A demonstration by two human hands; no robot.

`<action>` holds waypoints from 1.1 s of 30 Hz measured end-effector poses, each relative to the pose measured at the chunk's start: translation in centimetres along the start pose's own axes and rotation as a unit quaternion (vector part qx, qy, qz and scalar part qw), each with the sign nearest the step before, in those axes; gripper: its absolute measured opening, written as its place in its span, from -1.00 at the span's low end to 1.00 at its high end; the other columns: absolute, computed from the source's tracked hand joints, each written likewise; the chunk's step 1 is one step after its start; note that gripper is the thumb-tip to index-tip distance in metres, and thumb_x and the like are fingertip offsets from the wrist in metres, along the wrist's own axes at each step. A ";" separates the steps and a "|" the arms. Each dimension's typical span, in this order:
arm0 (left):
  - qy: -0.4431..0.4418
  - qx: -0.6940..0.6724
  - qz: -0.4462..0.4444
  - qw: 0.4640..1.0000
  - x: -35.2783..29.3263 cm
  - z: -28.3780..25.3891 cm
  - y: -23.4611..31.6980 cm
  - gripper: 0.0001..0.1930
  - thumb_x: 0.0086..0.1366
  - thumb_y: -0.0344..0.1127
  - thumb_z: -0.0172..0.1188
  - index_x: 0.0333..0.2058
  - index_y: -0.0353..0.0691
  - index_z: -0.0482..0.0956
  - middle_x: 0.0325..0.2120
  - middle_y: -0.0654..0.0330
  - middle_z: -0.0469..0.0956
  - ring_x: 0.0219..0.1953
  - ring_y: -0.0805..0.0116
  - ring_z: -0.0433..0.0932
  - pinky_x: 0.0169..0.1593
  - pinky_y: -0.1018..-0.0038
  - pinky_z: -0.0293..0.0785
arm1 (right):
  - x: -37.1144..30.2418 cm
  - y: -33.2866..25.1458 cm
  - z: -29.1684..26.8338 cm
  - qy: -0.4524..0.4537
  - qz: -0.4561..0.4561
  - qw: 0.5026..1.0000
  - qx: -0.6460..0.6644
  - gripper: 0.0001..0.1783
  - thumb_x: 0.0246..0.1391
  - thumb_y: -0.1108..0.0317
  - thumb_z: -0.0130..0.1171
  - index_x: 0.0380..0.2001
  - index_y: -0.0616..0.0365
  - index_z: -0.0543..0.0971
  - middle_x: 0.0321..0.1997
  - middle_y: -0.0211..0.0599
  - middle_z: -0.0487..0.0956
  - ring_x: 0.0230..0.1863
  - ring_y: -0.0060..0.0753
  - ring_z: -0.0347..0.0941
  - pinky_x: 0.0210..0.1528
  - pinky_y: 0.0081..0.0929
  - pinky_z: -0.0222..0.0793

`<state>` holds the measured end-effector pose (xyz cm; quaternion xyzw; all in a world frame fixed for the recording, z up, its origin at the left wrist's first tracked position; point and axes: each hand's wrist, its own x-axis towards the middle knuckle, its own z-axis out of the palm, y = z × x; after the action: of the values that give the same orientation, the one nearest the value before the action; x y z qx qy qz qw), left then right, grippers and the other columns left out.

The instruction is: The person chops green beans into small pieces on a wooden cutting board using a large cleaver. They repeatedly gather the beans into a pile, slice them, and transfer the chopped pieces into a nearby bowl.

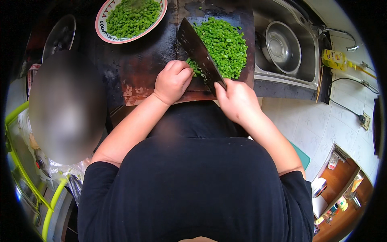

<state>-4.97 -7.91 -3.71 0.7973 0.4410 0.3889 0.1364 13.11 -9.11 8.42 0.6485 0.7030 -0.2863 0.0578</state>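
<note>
In my right hand (238, 99) is the handle of a dark, broad-bladed cleaver (199, 54), its blade slanting away toward the upper left. My left hand (173, 80), fingers curled, pins a small bunch of green beans (194, 67) against the blade's left side. Both hands are over the near part of a dark, wet wooden cutting board (141, 72). A large heap of chopped green beans (225, 46) lies right of the blade. More chopped pieces (133, 18) fill a white plate with a patterned red rim (105, 37) at the far left of the board.
Right of the board is a steel sink (308, 76) with a metal basin (296, 44) inside. A yellow bottle (333, 59) stands near the faucet (350, 48). At far left is a dark round pan (60, 36); a blurred dark oval covers the area below it.
</note>
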 end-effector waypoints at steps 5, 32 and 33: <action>0.007 -0.004 -0.004 1.000 0.1 -0.1 0.2 -0.83 -0.06 -0.48 0.28 -0.41 -0.22 0.54 -0.41 0.18 0.48 -0.35 0.17 0.48 -0.29 0.36 0.45 | 0.6 1.7 0.4 0.010 -0.003 0.998 0.054 -0.61 0.15 0.03 -0.08 -0.29 0.10 0.56 -0.39 0.02 0.58 -0.29 0.11 0.50 -0.19 -0.09 0.41; 0.017 -0.003 -0.014 1.000 0.0 -0.2 0.4 -0.83 -0.03 -0.47 0.29 -0.41 -0.23 0.53 -0.38 0.16 0.50 -0.34 0.15 0.51 -0.29 0.37 0.46 | -3.0 1.6 -1.6 0.041 -0.018 0.994 0.101 -0.69 0.14 0.12 -0.02 -0.29 0.11 0.54 -0.47 0.01 0.56 -0.36 0.12 0.50 -0.30 -0.09 0.40; 0.020 -0.003 -0.015 1.000 -0.1 -0.2 0.3 -0.83 -0.04 -0.48 0.29 -0.41 -0.23 0.53 -0.38 0.16 0.50 -0.34 0.15 0.51 -0.29 0.37 0.46 | -3.3 1.4 -1.6 0.041 -0.037 0.995 0.084 -0.70 0.14 0.13 -0.02 -0.28 0.10 0.54 -0.48 0.00 0.56 -0.38 0.11 0.50 -0.32 -0.09 0.40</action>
<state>-4.99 -8.17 -3.40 0.7822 0.4546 0.4039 0.1353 15.40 -11.20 10.81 0.6361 0.7017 -0.3188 -0.0364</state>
